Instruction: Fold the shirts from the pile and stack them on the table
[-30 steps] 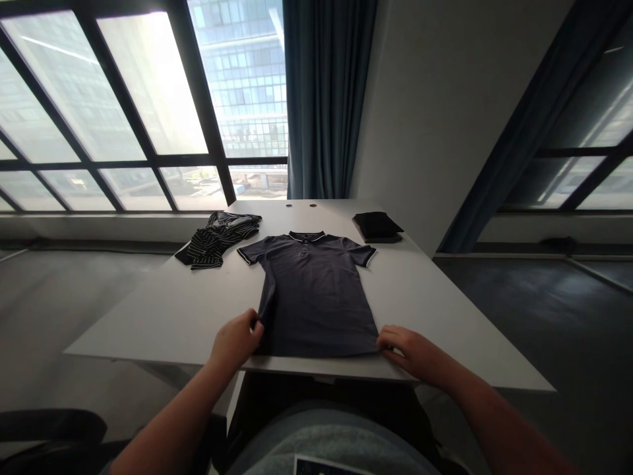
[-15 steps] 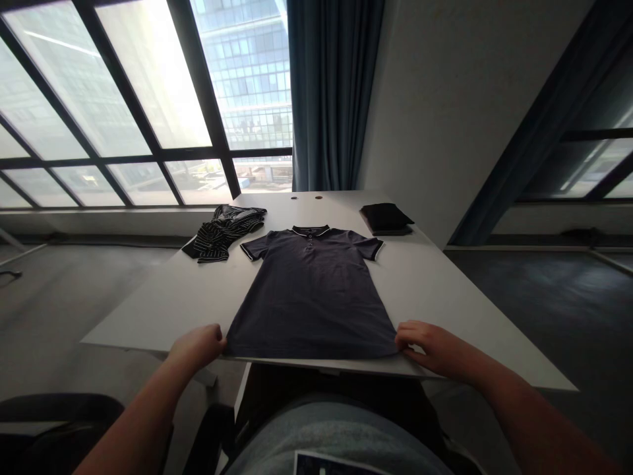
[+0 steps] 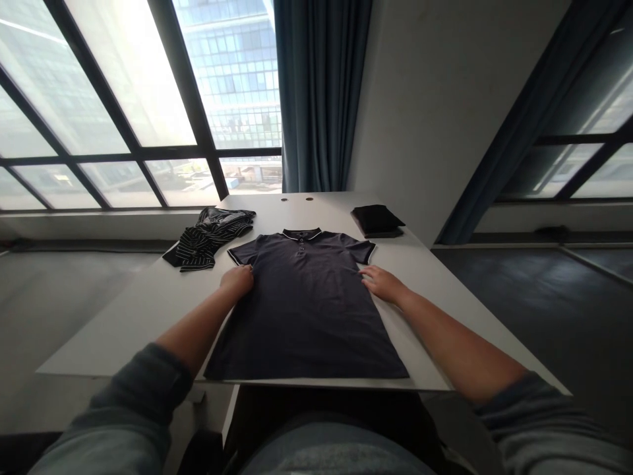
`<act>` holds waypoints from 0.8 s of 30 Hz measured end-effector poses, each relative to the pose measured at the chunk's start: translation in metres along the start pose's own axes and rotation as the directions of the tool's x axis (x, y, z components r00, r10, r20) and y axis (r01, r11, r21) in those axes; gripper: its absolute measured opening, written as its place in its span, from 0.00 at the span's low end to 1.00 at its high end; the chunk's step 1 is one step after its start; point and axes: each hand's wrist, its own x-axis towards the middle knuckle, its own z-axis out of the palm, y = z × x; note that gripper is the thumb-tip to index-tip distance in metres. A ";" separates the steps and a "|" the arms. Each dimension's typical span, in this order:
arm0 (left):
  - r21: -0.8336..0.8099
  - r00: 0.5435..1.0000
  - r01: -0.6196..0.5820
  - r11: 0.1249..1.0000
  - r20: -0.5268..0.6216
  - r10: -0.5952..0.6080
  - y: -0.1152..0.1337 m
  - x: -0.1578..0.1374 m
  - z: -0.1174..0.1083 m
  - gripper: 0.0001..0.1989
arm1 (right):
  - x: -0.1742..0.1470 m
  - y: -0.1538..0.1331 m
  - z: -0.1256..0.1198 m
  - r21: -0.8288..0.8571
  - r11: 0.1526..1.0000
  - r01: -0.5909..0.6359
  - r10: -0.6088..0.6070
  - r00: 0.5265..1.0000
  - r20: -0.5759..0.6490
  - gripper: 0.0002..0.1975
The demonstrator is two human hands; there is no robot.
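Observation:
A dark grey polo shirt [image 3: 306, 316] lies flat and front side up, its collar at the far end and its hem along the near table edge. White trim runs round its collar and sleeve cuffs. Just below the left sleeve, my left hand [image 3: 238, 280] is closed at the shirt's side edge, its fingertips partly hidden. On the opposite side, my right hand [image 3: 384, 284] reaches the edge below the right sleeve; its fingers are stretched out and slightly apart, their tips touching the fabric.
The shirt lies on a white table [image 3: 123, 330]. Crumpled black-and-white striped clothing [image 3: 205, 241] sits at the back left, and a folded dark stack of clothing [image 3: 376, 221] at the back right. Beyond the table hang blue curtains [image 3: 321, 99] beside large windows.
Both hands have left the hem corners and moved forward along the shirt's sides to just below the sleeves. The shirt lies flat as before. The view has shifted slightly.

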 end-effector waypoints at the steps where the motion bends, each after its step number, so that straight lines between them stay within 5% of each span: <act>1: -0.003 1.000 0.010 1.000 -0.011 -0.010 0.001 0.018 0.003 0.22 | 0.016 0.007 0.008 -0.026 0.999 -0.025 0.024 0.999 -0.023 0.19; 5: -0.030 0.999 0.034 0.999 -0.015 -0.035 -0.008 0.083 0.019 0.26 | 0.059 0.034 0.028 -0.108 0.980 -0.170 0.162 0.984 -0.078 0.20; 10: -0.043 0.998 0.032 0.999 0.053 -0.030 -0.039 0.129 0.051 0.29 | 0.066 0.072 0.046 -0.119 0.953 -0.279 0.254 0.948 -0.191 0.19; 17: -0.085 0.997 -0.067 0.994 -0.039 0.064 -0.089 0.132 0.092 0.31 | 0.070 0.095 0.061 -0.129 0.967 -0.221 0.176 0.940 -0.293 0.19; 24: -0.147 0.985 -0.095 0.985 -0.156 0.071 -0.105 0.135 0.101 0.30 | 0.072 0.092 0.059 -0.155 0.971 -0.183 0.124 0.935 -0.332 0.18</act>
